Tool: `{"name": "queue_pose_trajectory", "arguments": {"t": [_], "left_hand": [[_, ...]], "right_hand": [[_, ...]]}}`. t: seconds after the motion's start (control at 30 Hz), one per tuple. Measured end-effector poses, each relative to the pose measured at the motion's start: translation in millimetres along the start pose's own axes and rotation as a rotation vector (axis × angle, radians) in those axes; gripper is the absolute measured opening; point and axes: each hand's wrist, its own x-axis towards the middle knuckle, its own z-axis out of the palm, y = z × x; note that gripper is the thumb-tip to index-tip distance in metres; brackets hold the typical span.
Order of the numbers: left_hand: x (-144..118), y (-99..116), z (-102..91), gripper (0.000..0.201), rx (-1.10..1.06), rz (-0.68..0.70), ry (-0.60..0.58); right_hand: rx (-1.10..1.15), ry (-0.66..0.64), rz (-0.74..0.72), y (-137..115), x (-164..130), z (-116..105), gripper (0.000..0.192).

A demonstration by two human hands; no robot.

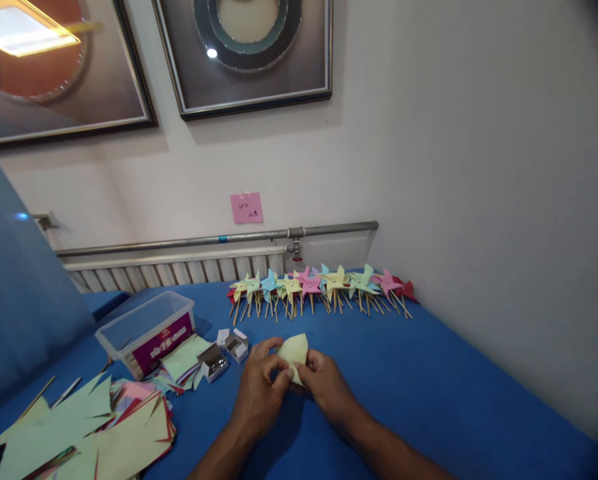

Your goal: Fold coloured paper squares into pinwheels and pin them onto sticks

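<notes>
Left hand (261,390) & right hand (323,383) both pinch yellow paper (295,352) betw them; bare blue table (429,387) to their right; clear tub (146,331) to the left, contents unclear

A row of pinwheels (321,288) lies at the far edge of the table (429,373), against the wall. A plastic tub (146,331) sits left; small boxes (226,353) right of it; paper sheets (79,433) near left.

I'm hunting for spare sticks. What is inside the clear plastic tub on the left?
Through the clear plastic tub only one thin stick-like thing shows near the bottom. The purple label on its front wall covers the rest there.
</notes>
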Motion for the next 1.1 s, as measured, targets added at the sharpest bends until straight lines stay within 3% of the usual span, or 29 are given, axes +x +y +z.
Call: {"name": "queue_pose_trajectory", "arguments": {"t": [0.3, 0.8, 1.1], "left_hand": [[0, -1, 0.9, 0.015, 0.060, -0.036, 0.059], [3, 6, -0.2, 0.018, 0.151, -0.076, 0.096], [0, 4, 1.9, 0.015, 0.155, -0.076, 0.122]], "right_hand": [[-0.034, -0.103, -0.048, -6, -5, -3, 0.034], [0.020, -0.169, 0.005, -12, -9, 1, 0.038], [-0.038, -0.077, -0.006, -2, -6, -2, 0.037]]}}
